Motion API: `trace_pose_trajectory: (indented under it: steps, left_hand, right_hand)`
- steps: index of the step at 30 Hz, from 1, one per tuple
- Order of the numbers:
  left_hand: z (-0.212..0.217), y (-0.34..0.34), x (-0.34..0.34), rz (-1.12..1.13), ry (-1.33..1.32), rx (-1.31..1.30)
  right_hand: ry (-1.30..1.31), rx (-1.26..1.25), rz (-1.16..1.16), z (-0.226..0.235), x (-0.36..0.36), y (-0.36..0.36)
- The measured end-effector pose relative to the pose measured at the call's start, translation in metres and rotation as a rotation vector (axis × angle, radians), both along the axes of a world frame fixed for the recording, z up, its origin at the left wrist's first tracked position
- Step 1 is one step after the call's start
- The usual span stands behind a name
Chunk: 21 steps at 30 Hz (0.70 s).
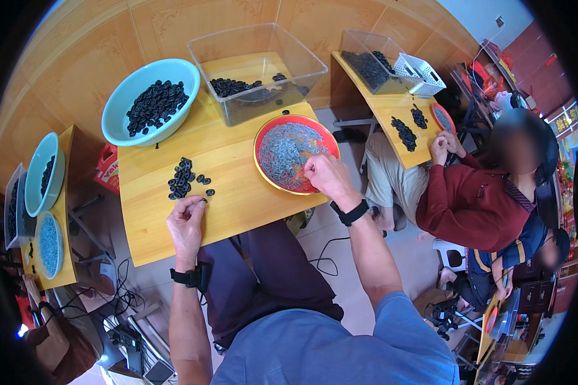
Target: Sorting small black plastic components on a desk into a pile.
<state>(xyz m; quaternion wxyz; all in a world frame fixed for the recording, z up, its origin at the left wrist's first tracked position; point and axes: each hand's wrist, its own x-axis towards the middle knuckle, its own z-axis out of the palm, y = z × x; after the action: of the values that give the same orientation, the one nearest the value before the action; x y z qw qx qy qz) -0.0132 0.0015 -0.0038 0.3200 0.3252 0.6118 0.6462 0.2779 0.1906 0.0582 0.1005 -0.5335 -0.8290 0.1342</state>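
My left hand (186, 221) is closed in a pinch on a small black ring-like part (203, 201) near the front of the wooden table. A loose pile of the same black parts (181, 178) lies just beyond it, with a few strays to its right. My right hand (329, 174) is over the right side of a red bowl (259, 142) with a yellow rim. Its fingers are pinched together, and what they hold, if anything, is too small to make out. Many small grey pin-like pieces (282, 154) fill the bowl.
A light blue basin (111, 122) of black parts stands at the back left, beside a clear plastic bin (237, 109) with more. One person (475, 199) works at a table to the right. Another person's arm (38, 298) shows at the left table.
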Motion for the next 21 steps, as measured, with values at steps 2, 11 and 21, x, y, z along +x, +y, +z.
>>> trace_pose_trajectory:
  steps: [2, 11, 21]
  left_hand:
    - [0.001, 0.0, 0.0, -0.001, 0.022, 0.003]
    - [0.0, 0.001, 0.001, 0.006, -0.043, 0.034]
    - [0.0, 0.0, 0.002, -0.02, -0.007, 0.02]
  right_hand:
    - [0.001, 0.07, 0.059, -0.005, -0.001, 0.0]
    - [0.268, 0.161, 0.074, 0.003, -0.002, -0.005]
    - [0.784, -0.305, 0.289, 0.001, -0.099, -0.076]
